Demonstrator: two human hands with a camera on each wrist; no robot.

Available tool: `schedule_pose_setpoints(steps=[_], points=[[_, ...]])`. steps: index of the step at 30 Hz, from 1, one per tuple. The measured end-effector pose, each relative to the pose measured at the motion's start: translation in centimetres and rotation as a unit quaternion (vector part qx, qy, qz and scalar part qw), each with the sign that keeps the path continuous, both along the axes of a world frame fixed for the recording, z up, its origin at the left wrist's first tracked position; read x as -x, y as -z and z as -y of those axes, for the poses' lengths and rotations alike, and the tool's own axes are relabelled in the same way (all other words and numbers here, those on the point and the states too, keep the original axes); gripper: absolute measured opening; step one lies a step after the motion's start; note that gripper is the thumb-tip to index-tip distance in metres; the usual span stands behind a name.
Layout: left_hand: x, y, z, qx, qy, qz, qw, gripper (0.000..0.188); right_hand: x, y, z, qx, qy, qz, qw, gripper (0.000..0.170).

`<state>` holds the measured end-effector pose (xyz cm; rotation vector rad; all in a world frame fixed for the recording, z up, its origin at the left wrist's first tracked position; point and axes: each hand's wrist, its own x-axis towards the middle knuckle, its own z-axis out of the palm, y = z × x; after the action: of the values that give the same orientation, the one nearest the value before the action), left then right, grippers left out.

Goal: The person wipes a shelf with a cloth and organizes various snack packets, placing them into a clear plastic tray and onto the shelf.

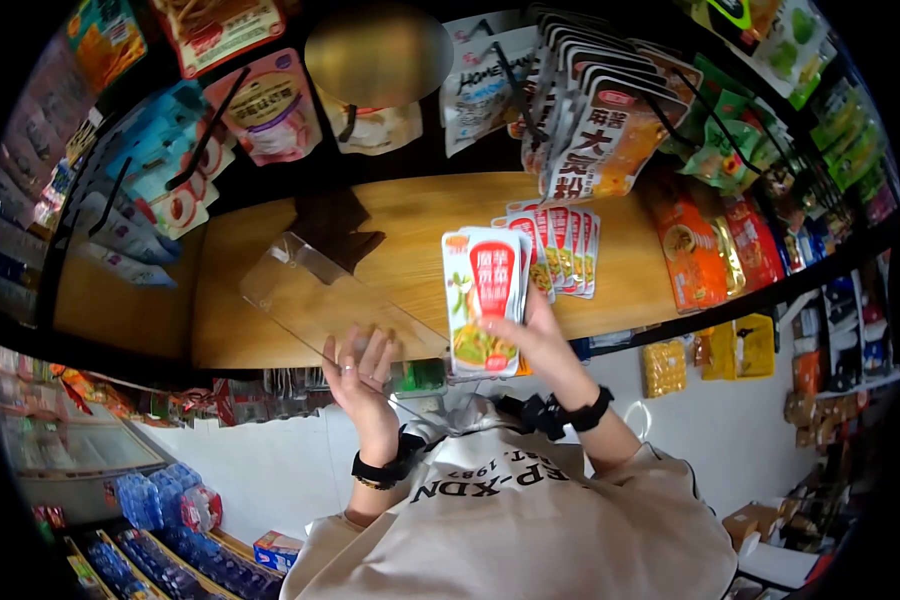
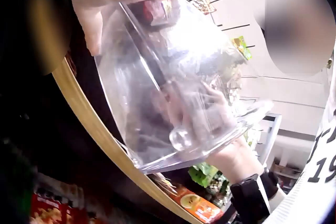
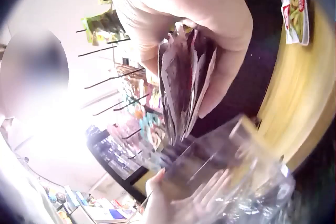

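My right hand (image 1: pixel 540 335) grips a small stack of white-and-red snack pouches (image 1: pixel 485 290), thumb across the front one. In the right wrist view the edges of these pouches (image 3: pixel 184 82) show bunched between thumb and fingers. My left hand (image 1: pixel 362 375) is palm up with its fingers extended, supporting a clear plastic box (image 1: pixel 315 290) near the shelf's front edge. Through its transparent walls, the left fingers (image 3: pixel 210 190) show straight in the right wrist view. The clear box (image 2: pixel 157 103) fills the middle of the left wrist view, with the other hand seen through it.
A row of similar pouches (image 1: pixel 570 250) stands on the wooden shelf (image 1: pixel 410 215) beyond my right hand. Orange packages (image 1: pixel 685 250) lie farther right. Bags of wide noodles (image 1: pixel 610 135) hang from hooks above. A dark brown piece (image 1: pixel 335 225) lies behind the box.
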<state>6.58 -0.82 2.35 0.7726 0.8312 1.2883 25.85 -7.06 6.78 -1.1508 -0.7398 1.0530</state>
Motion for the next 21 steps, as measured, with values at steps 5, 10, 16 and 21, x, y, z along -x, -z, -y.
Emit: schedule_pose_setpoints(steps=[5,10,16,21], points=[[2.9,0.1,-0.1,-0.007,-0.06,-0.026,0.998,0.062,-2.0,3.3,-5.1,0.086,-0.07,0.175,0.978,0.067],[5.5,1.1,0.2,0.019,-0.095,-0.016,0.995,0.059,0.2,4.0,-9.2,0.136,-0.167,0.331,0.919,0.081],[7.9,1.8,-0.5,0.024,-0.101,0.038,0.994,0.057,3.0,3.4,-11.5,0.127,-0.116,0.514,0.84,0.098],[9.5,1.7,-1.7,0.04,-0.082,0.027,0.995,0.057,2.5,1.5,-11.8,0.175,-0.144,0.585,0.779,0.09]])
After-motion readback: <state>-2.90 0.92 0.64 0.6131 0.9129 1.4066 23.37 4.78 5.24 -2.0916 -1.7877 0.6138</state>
